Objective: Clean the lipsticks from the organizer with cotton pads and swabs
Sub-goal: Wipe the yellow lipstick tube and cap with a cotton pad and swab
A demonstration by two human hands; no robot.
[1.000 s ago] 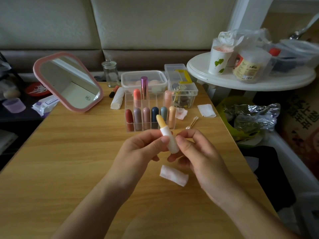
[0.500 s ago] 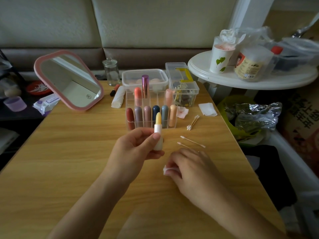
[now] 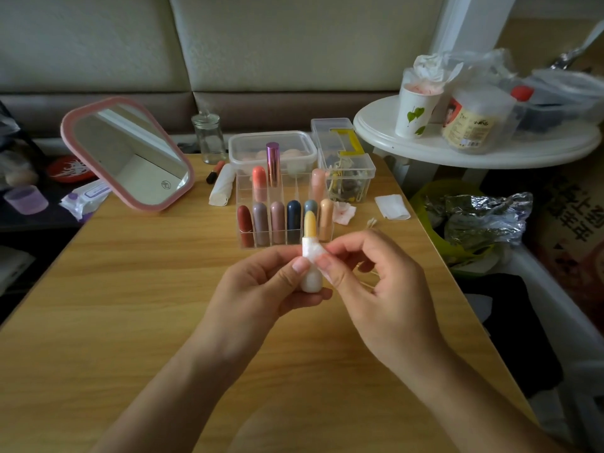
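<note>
The yellow lipstick point(image 3: 310, 224) stands upright in the left hand point(image 3: 261, 286), which grips its white tube just in front of the clear organizer point(image 3: 289, 183). The right hand point(image 3: 376, 282) pinches a cotton pad point(image 3: 310, 250) around the tube's neck. Below is a wooden table point(image 3: 130, 289) with a pink mirror point(image 3: 130, 152). A sofa point(image 3: 261, 44) stands behind, and a round white side table point(image 3: 425, 153) to the right.

free: near tabletop point(image 3: 130, 305) | blocking beyond: organizer point(image 3: 294, 188), mirror point(image 3: 130, 152), probably swabs point(image 3: 371, 221)
</note>
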